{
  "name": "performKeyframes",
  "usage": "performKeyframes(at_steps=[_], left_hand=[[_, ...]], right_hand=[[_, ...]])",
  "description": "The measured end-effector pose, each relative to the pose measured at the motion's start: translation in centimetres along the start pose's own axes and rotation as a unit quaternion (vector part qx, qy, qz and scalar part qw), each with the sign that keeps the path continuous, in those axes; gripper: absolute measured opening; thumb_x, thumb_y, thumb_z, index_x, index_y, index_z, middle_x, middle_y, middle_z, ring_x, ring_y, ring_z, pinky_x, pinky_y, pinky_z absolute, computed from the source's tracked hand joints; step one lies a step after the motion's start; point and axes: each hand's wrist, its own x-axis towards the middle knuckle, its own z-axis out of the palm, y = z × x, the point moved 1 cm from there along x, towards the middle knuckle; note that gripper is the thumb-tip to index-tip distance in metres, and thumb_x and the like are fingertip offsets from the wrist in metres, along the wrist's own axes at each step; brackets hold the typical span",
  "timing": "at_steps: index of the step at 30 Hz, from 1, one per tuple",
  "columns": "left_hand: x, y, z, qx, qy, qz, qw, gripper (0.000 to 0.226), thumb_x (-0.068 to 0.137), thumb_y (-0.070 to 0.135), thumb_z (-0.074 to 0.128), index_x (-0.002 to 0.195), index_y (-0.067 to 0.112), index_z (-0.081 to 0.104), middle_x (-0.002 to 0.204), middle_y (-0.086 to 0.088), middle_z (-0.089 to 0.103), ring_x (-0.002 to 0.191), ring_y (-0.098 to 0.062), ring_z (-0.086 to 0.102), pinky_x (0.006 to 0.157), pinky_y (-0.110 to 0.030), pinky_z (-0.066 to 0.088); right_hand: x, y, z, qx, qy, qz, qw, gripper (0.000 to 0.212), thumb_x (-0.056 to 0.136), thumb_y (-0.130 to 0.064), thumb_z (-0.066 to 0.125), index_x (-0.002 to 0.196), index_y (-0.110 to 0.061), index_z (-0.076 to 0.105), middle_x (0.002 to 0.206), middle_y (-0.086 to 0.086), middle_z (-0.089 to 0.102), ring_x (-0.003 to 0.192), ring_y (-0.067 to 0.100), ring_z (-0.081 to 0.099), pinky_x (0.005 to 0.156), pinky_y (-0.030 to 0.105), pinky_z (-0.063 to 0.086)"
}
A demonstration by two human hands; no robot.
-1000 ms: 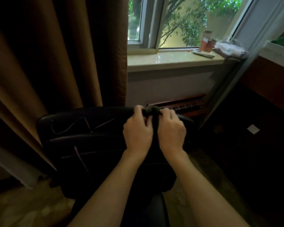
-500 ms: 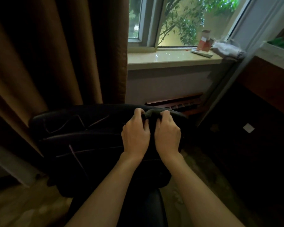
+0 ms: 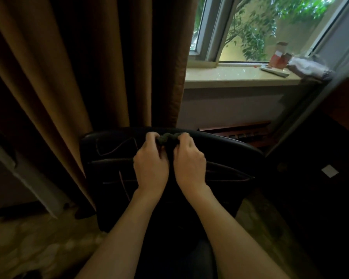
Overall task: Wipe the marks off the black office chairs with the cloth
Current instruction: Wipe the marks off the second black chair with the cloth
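Cloth (image 3: pixel 168 137): dark, bunched into a short twisted roll, held up over the top edge of the chair back. It looks soft and light, limp enough to sag between the two grips. Judged easy to crush or refold; best taken by a bunched handful so a flat pad faces the chair, not by a loose corner.

Left hand (image 3: pixel 152 167): fingers curled, pinching the left end of the cloth. Right hand (image 3: pixel 190 165): fingers curled likewise, gripping the right end. The hands sit close together, knuckles toward the camera; the fingertips are hidden behind the cloth.

Chair (image 3: pixel 113 158): black, padded, faintly glossy, seen from behind and above. Thin pale lines (image 3: pixel 117 147) cross the upper left of the back panel and another runs down lower; these appear to be the marks to remove, though the dim light leaves their nature uncertain. The surface looks smooth and firm, so the cloth should slide readily. The chair may roll or swivel under pressure; a steadying hand on the top edge seems wise.

Surroundings: brown curtain (image 3: pixel 79 67) just behind the chair at left, window sill (image 3: pixel 236 74) beyond at right with a small red box (image 3: pixel 278 60) on it.
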Motion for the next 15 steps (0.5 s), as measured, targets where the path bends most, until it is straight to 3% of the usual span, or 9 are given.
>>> performKeyframes(at_steps=[3, 7, 11, 15], left_hand=[[-0.6, 2.5, 2.4, -0.013, -0.045, 0.024, 0.999, 0.008, 0.095, 0.015, 0.053, 0.103, 0.017, 0.051, 0.090, 0.000, 0.063, 0.085, -0.026, 0.064, 0.072, -0.039, 0.050], [-0.8, 3.8, 3.9, -0.033, -0.073, 0.043, 0.996, 0.005, 0.097, 0.015, 0.050, 0.102, 0.017, 0.049, 0.096, 0.001, 0.061, 0.086, -0.021, 0.062, 0.069, -0.034, 0.047], [0.4, 1.0, 1.5, -0.025, -0.058, 0.044, 0.997, 0.008, 0.097, 0.016, 0.051, 0.104, 0.018, 0.048, 0.095, 0.000, 0.062, 0.085, -0.022, 0.062, 0.068, -0.037, 0.049], [1.5, -3.0, -1.8, -0.022, -0.015, 0.031, 0.999, 0.012, 0.096, 0.018, 0.054, 0.107, 0.018, 0.048, 0.093, 0.002, 0.061, 0.085, -0.021, 0.062, 0.071, -0.037, 0.050]], right_hand=[[0.0, 3.1, -2.1, -0.030, 0.029, 0.058, 0.997, 0.011, 0.099, -0.016, 0.047, 0.100, -0.006, 0.052, 0.093, 0.012, 0.061, 0.068, 0.036, 0.062, 0.054, 0.029, 0.030], [-0.1, 4.3, -2.8, -0.067, 0.055, 0.092, 0.992, 0.014, 0.100, -0.019, 0.046, 0.101, -0.005, 0.051, 0.093, 0.012, 0.062, 0.066, 0.037, 0.062, 0.052, 0.030, 0.032], [0.5, 1.1, -0.7, -0.013, 0.035, 0.089, 0.995, 0.011, 0.100, -0.018, 0.046, 0.102, -0.007, 0.050, 0.097, 0.011, 0.062, 0.073, 0.033, 0.063, 0.057, 0.039, 0.048], [0.3, -3.6, 2.1, 0.040, 0.017, 0.060, 0.997, 0.009, 0.099, -0.016, 0.047, 0.102, -0.009, 0.050, 0.097, 0.008, 0.061, 0.074, 0.027, 0.063, 0.058, 0.030, 0.044]])
